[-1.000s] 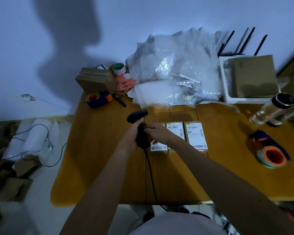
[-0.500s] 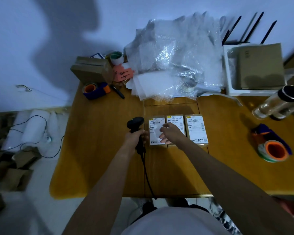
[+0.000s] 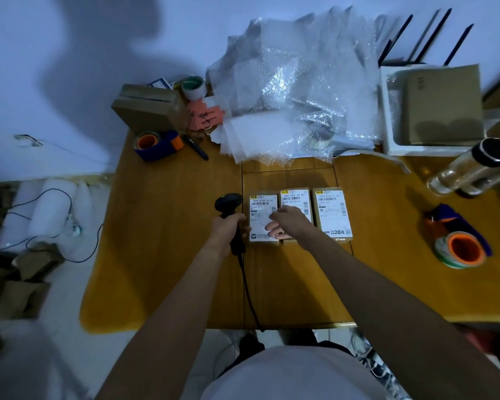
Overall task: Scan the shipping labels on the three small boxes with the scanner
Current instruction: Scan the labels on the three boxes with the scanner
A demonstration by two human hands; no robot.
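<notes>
L hand (image 3: 228, 226) wrapped tight round black corded handheld scanner (image 3: 229, 204), just left of three small white-labelled cardboard boxes (image 3: 300, 215) mid wooden table (image 3: 162, 255). R hand (image 3: 289, 223) loose, fingers spread, holding nothing, over left & middle boxes.

- Left of the left hand's fingers (image 3: 237, 219): bare desk (image 3: 168, 226), open out to its edge.
- Just right of those fingers: three small boxes (image 3: 331, 215) side by side, touching; the right hand's fingers (image 3: 274, 226) spread over the left two.
- Beyond the fingers: a clear strip of desk, then bubble wrap (image 3: 295, 90) blocking the far side.
- Toward the body: open desk, crossed only by the scanner cable (image 3: 247, 287).
</notes>
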